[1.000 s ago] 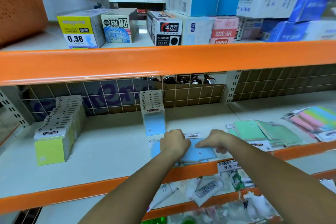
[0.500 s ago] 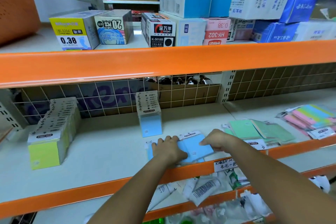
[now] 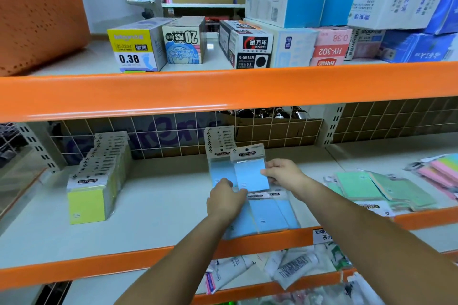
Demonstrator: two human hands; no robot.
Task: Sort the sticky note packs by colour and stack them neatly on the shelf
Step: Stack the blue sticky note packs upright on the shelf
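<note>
Left hand (image 3: 226, 202) is covering part of the flat blue packs (image 3: 269, 215), grip unclear; right hand (image 3: 282, 172) is now pinching a lifted blue pack (image 3: 251, 173) upright.

Pen boxes (image 3: 138, 48) and an orange basket (image 3: 37, 20) sit above; tubes (image 3: 295, 268) lie below.

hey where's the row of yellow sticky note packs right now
In the head view, the row of yellow sticky note packs stands on the left of the middle shelf, running back to the wire grid, well left of the upright blue packs.
</note>
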